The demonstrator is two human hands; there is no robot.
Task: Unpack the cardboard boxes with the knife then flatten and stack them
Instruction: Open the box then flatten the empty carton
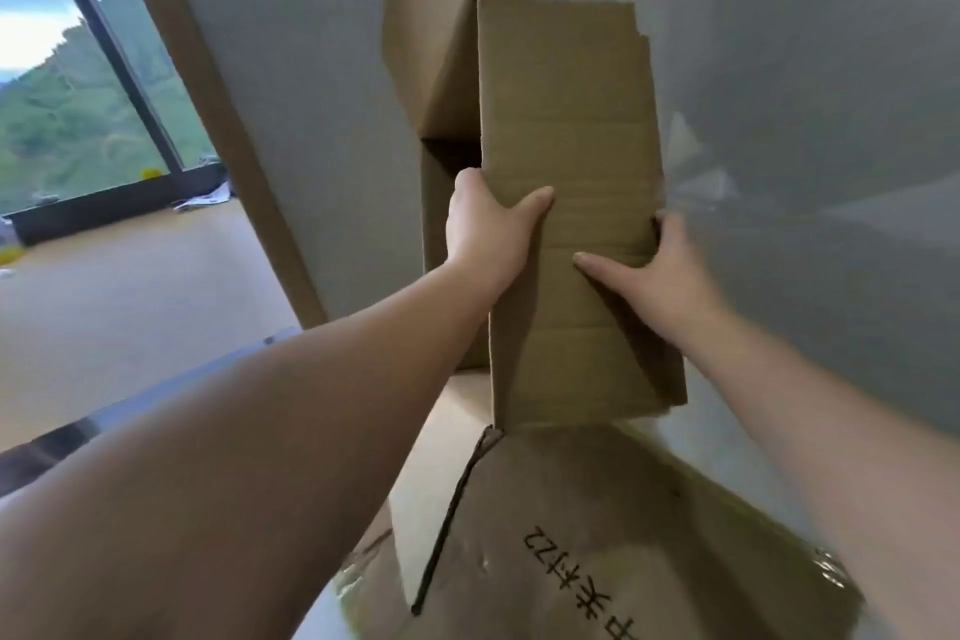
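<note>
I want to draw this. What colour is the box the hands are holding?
Plain brown cardboard box, no print on the side showing, best seen in the head view.

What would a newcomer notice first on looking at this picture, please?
The eye lands first on the tall cardboard box in the middle, gripped on both sides by the left hand and the right hand against the grey wall. Below it lies a flattened box with black printed characters. At far left, a window shows green hills.
</note>
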